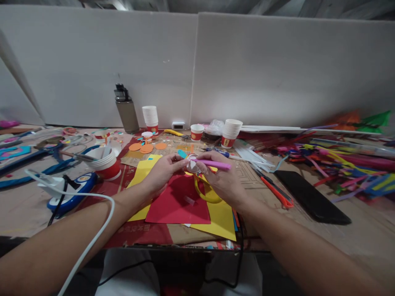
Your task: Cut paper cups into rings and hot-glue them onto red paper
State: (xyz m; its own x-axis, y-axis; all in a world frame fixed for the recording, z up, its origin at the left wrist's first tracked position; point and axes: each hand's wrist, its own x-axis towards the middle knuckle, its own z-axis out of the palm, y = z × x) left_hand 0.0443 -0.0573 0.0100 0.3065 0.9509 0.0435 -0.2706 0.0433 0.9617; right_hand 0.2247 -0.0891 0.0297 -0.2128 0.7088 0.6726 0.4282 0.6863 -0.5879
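My left hand (pixel 165 170) and my right hand (pixel 220 179) meet above the middle of the table, fingers pinched. Between them they grip a small pale piece (pixel 193 165) whose nature I cannot make out. The right hand also holds a pink pen (pixel 212 164) that points toward the left hand. Under the hands lie a red paper sheet (pixel 177 203), yellow paper sheets (pixel 220 220) and a yellow ring (pixel 205 193).
A red-and-white paper cup (pixel 106 162) stands at the left, cup stacks (pixel 150 117) (pixel 231 132) and a grey bottle (pixel 126 109) at the back. A black phone (pixel 311 197) and orange cutter (pixel 276 191) lie to the right, near a heap of coloured strips (pixel 339 164). White panels (pixel 247 70) wall the back.
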